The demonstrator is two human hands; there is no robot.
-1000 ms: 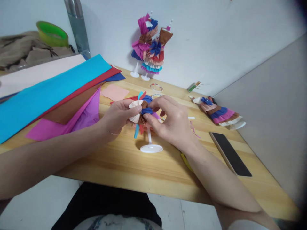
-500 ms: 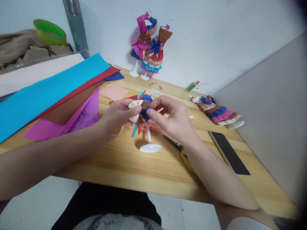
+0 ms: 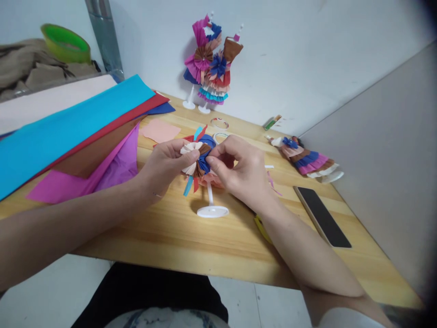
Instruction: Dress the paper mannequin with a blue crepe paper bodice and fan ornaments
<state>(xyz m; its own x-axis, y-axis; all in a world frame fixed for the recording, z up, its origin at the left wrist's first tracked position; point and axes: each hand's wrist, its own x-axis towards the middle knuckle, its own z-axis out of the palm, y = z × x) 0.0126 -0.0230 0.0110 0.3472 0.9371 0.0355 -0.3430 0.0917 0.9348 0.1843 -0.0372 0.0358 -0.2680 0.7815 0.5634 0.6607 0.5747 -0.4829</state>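
Between my hands is a pleated paper rosette [image 3: 201, 165] in white, brown and blue. My left hand [image 3: 167, 159] pinches its white side, thumb across the front. The thumb and forefinger of my right hand [image 3: 239, 166] are closed on its blue edge. Red and light-blue paper strips [image 3: 189, 185] stick out above and below the rosette. Behind it a small dress form lies on the table, its white stand [image 3: 212, 211] pointing toward me. Pink ruffled paper on the form shows just under the rosette; the rest is mostly hidden by my hands.
Crepe paper sheets [image 3: 78, 123] cover the left of the table. Scissors with yellow handles [image 3: 262, 229] lie partly under my right forearm. A phone [image 3: 322, 217] and a doll-sized tiered dress [image 3: 309, 159] are on the right. Two dressed forms [image 3: 213, 64] stand against the wall; tape rolls [image 3: 220, 123] lie before them.
My right fingers have closed in tighter on the rosette's blue edge, and the blue pleats look more spread out. The whole view has shifted slightly.
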